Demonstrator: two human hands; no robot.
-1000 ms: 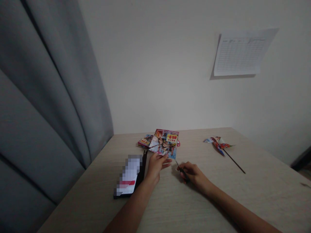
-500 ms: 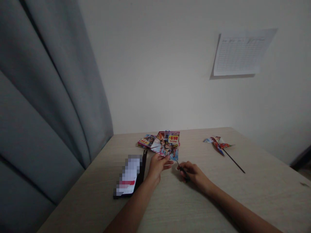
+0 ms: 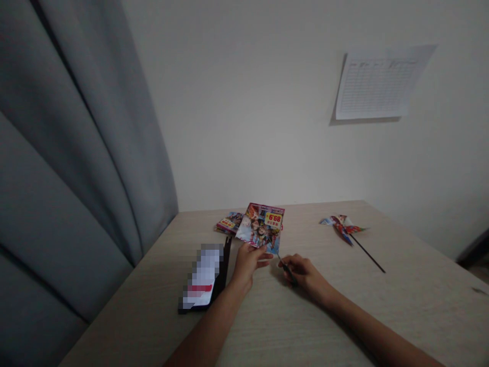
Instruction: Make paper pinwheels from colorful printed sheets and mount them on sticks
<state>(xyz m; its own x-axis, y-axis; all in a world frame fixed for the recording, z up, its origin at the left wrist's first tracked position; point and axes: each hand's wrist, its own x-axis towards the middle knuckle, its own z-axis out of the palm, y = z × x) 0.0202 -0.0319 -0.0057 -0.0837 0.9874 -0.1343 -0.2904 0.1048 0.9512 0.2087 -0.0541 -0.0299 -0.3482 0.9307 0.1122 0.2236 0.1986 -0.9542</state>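
Observation:
In the middle of the table, my left hand (image 3: 248,260) pinches the lower edge of a colourful printed paper sheet (image 3: 259,229) with a yellow price label. The sheet is tilted up toward me. My right hand (image 3: 301,272) is closed around the dark handles of a pair of scissors (image 3: 287,272). Their tip meets the sheet's lower right corner; how far the blades reach behind the paper is hidden. Just behind and left of the sheet lies a small stack of similar printed papers (image 3: 228,223).
A phone (image 3: 201,280) with a lit, blurred screen lies left of my left forearm, beside a dark strip (image 3: 227,250). To the right rests a paper pinwheel (image 3: 344,228) on a black stick (image 3: 369,253). Behind the table is a wall with a pinned form (image 3: 376,84); a grey curtain (image 3: 87,127) hangs left.
The sheet has risen and turned slightly in my left hand. The scissor blades, earlier seen across its front, now show only at its lower corner. Both hands stay almost in place.

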